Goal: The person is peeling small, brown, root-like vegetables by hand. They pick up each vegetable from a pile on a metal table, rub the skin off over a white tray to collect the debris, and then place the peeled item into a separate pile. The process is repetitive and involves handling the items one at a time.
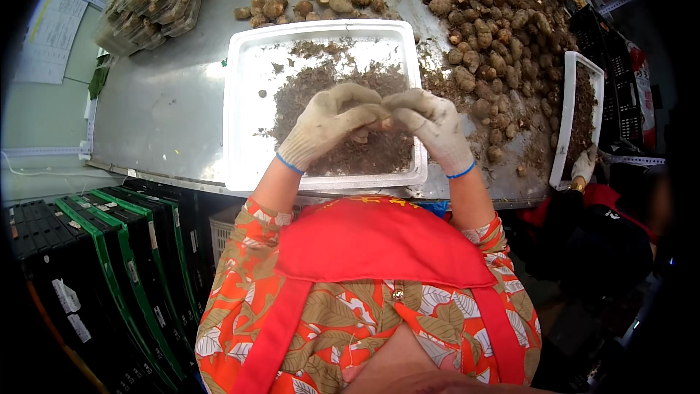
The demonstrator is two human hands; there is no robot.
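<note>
Both my hands wear pale knitted gloves with blue cuffs and meet above a white foam tray [235,120]. My left hand [333,120] has its fingers bent towards my right hand [432,123], and their fingertips touch. Something small and brownish, perhaps a taro corm [387,122], shows between the fingers; it is mostly hidden and blurred. Loose brown peelings and root fibres [350,158] cover much of the tray's bottom, and a small dark round bit [262,93] lies at its left.
A large heap of taro corms [492,44] lies right of the tray, with a smaller group [279,5] behind it. Clear plastic packs of corms [158,0] stand at the back left. At right, a co-worker's gloved hand [584,165] touches another foam tray [566,115]. Black-and-green crates [115,251] stand lower left.
</note>
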